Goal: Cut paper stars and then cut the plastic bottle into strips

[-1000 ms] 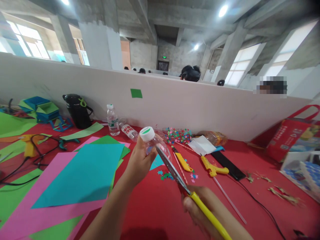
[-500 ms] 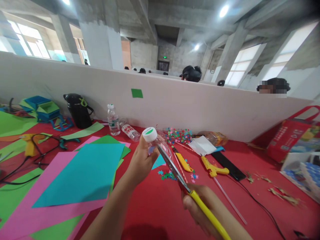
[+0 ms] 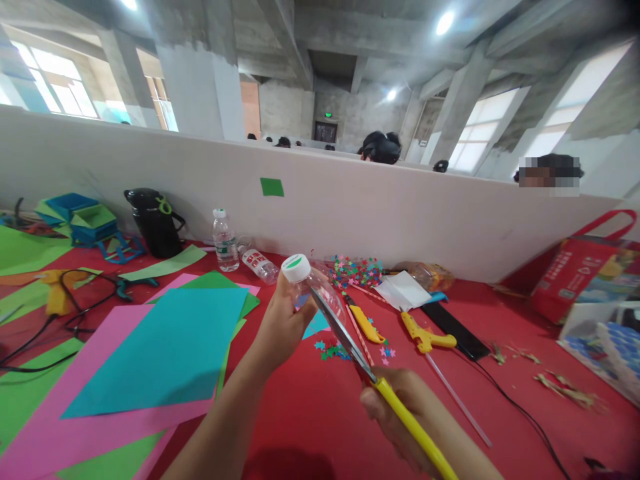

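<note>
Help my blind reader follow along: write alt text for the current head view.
The left hand grips a clear, white-capped bottle while the right hand holds yellow-handled scissors, blades at the bottle. Colored paper, star confetti and a yellow glue gun lie on a red table.

I can see light sliding along the smooth, shiny metal of the scissor blades (image 3: 344, 339), and the scissor handle (image 3: 417, 427) looks like glossy plastic. The held bottle (image 3: 327, 295) is thin, clear plastic with bright glints; its cap (image 3: 296, 268) is smooth, opaque plastic. The turquoise sheet (image 3: 170, 347) and the pink sheet (image 3: 60, 413) are matt paper. To my eye the red tabletop (image 3: 295, 413) has a soft sheen, the partition (image 3: 360, 207) a duller finish. Overhead, the ceiling (image 3: 285, 40) is rough, bare concrete.
</note>
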Motion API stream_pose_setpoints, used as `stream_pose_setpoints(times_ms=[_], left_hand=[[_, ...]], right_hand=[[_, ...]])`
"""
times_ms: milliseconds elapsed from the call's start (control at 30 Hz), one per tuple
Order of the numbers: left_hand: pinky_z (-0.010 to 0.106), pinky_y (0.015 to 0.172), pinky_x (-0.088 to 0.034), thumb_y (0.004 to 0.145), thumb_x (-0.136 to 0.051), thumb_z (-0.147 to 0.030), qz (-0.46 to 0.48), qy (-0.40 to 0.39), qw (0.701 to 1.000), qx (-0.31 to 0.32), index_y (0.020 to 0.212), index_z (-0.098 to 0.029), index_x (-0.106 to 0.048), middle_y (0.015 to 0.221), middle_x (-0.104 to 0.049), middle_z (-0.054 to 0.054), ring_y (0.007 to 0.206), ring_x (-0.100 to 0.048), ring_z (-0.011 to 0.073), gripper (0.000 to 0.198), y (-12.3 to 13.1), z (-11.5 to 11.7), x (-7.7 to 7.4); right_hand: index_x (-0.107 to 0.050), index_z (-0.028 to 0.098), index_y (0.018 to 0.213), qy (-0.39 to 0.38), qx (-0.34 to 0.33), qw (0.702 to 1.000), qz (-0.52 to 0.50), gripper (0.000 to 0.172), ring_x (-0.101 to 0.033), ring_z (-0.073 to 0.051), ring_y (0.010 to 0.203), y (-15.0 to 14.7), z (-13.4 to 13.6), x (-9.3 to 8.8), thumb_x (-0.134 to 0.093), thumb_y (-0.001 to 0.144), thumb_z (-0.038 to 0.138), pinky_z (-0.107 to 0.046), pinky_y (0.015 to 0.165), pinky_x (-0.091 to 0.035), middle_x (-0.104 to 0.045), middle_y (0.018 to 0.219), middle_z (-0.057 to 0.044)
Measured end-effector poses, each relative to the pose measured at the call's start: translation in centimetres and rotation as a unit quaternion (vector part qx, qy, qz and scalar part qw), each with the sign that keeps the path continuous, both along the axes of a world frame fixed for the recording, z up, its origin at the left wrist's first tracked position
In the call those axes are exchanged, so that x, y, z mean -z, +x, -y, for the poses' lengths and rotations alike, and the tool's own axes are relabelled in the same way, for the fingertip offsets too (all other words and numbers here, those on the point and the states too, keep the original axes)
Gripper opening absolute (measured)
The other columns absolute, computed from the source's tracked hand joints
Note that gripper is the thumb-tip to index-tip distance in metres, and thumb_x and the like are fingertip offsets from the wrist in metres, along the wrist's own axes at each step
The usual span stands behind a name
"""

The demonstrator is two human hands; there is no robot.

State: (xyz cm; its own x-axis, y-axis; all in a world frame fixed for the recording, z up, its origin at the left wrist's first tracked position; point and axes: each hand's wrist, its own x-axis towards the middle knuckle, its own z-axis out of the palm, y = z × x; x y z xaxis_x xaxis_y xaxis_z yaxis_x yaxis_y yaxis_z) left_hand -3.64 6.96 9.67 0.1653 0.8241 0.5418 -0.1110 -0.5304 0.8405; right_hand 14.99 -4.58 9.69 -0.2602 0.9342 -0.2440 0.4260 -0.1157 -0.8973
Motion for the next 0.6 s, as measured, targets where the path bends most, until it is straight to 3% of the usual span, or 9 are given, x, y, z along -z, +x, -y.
stream_pose_setpoints(times_ms=[167,300,400,600], left_hand=[[0.04,0.088,-0.048,0.07,-0.071,-0.023,0.128,-0.091,0.988,-0.011,0.096,-0.021,-0.058,0.093,-0.066,0.004,0.092,-0.064,0.0221,0.029,-0.6,-0.4,-1.1],[0.044,0.091,-0.05,0.061,-0.074,-0.019,0.207,-0.146,0.963,0.093,0.103,-0.022,-0.059,0.104,-0.067,0.007,0.104,-0.064,0.0281,0.045,-1.5,-0.5,-1.1],[0.046,0.09,-0.052,0.065,-0.071,-0.023,0.236,-0.164,0.946,0.15,0.106,-0.024,-0.061,0.106,-0.068,0.008,0.106,-0.064,0.0305,0.042,-1.5,-0.4,-0.8],[0.047,0.087,-0.054,0.071,-0.066,-0.028,0.267,-0.229,0.926,0.136,0.108,-0.024,-0.062,0.092,-0.071,0.006,0.096,-0.068,0.0284,0.038,-0.6,-0.2,-1.0]], right_hand=[[-0.045,0.021,0.075,-0.015,-0.004,1.0,0.006,0.056,-0.039,-0.008,0.041,0.4,0.4,0.5,-0.047,0.084,0.077,-0.02,0.039,-0.025,-0.045,0.054,0.007],[-0.04,0.023,0.073,0.02,0.018,0.999,0.024,0.057,-0.036,-0.007,0.039,1.4,-0.3,0.9,-0.042,0.084,0.079,-0.02,0.037,-0.022,-0.044,0.054,0.006],[-0.039,0.023,0.07,0.052,0.014,0.997,0.053,0.05,-0.036,-0.008,0.04,1.9,-0.7,0.5,-0.048,0.088,0.069,-0.021,0.038,-0.022,-0.044,0.054,0.006],[-0.038,0.022,0.068,0.029,-0.008,0.996,0.083,0.038,-0.039,-0.008,0.042,1.9,-0.6,-0.6,-0.057,0.091,0.046,-0.022,0.043,-0.026,-0.036,0.055,0.008]])
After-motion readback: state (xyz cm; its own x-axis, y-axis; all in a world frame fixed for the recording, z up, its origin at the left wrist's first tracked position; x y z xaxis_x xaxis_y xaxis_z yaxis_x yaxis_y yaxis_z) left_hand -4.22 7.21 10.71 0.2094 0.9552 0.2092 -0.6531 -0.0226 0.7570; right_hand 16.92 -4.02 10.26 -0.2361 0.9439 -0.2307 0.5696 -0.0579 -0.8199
